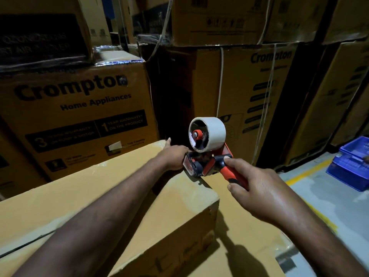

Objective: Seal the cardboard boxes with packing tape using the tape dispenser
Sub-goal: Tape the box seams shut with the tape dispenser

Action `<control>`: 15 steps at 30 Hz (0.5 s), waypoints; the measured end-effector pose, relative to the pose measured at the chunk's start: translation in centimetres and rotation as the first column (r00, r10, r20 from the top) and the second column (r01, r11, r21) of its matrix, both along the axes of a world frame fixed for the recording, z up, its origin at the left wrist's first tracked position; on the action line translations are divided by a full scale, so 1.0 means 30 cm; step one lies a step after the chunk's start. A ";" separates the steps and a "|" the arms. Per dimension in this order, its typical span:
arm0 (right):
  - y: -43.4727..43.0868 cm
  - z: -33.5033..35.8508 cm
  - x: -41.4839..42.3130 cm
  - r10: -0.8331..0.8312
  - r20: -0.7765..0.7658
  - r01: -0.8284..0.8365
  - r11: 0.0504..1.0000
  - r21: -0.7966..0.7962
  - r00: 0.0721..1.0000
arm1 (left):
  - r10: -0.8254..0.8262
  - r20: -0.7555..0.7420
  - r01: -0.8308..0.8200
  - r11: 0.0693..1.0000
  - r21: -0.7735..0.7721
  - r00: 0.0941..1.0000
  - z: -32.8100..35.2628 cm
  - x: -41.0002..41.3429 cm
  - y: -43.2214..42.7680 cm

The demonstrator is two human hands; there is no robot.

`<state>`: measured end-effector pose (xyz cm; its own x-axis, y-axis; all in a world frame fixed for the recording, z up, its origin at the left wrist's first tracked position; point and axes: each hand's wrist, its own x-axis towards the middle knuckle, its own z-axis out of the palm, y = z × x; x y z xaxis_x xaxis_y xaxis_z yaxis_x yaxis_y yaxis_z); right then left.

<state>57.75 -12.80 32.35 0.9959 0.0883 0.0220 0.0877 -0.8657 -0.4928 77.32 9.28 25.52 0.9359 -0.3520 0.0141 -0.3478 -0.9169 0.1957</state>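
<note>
The right hand [257, 188] has its fingers clamped around the red handle of the tape dispenser [207, 156], whose front end sits at the far corner of the cardboard box [99, 196] in front of the person, the white tape roll [211, 132] standing up above it. The left hand [173, 156] reaches across the box top and lies flat at its far edge just beside the dispenser's front, fingers stretched out and holding nothing. Printed cartons [79, 108] are stacked behind, and blue crates [351, 164] sit on the floor at right.
</note>
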 end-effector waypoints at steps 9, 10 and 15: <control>-0.017 -0.005 -0.019 -0.010 -0.042 0.013 0.997 0.082 0.999 | 0.020 -0.211 0.025 0.978 0.207 0.977 0.049 0.005 -0.037; -0.031 -0.005 -0.032 -0.017 -0.049 0.022 0.995 0.098 0.999 | 0.037 -0.203 0.008 0.976 0.217 0.978 0.048 0.001 -0.045; -0.097 0.010 -0.145 -0.052 -0.086 0.063 0.989 0.134 0.995 | 0.145 -0.180 -0.110 0.975 0.192 0.973 0.048 -0.007 -0.056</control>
